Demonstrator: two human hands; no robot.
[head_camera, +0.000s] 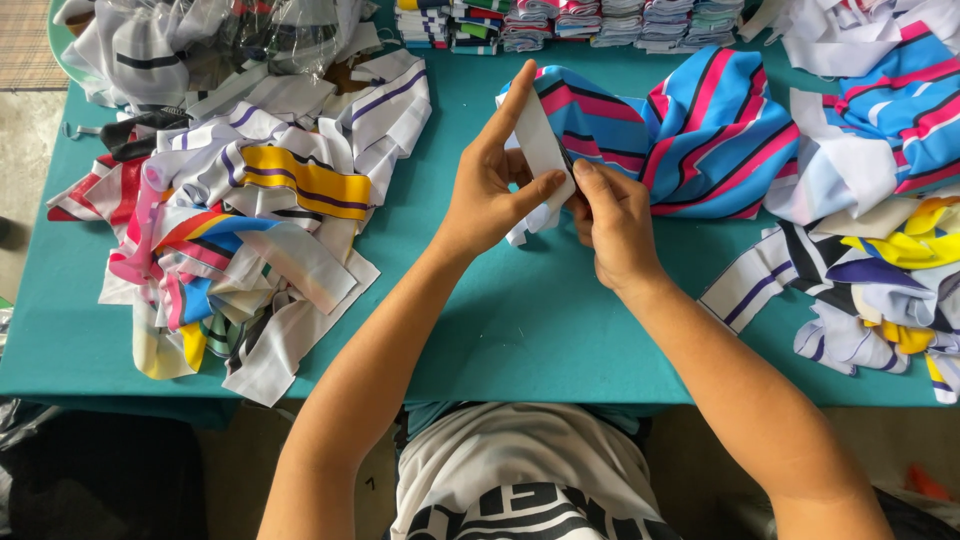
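Observation:
Both my hands meet over the middle of a teal table (520, 320). My left hand (487, 185) pinches a narrow white fabric strip (540, 150) between thumb and fingers, index finger stretched along it. My right hand (612, 222) grips the same strip's lower part from the right. The strip stands nearly upright, its lower end touching the tablecloth. Right behind it lies a blue, pink and black striped cloth (700, 130).
A heap of striped white, yellow and red fabric pieces (250, 220) lies on the left. More pieces (880, 270) are piled at the right. Folded stacks (570, 22) line the far edge. Clear plastic bags (200, 40) sit far left.

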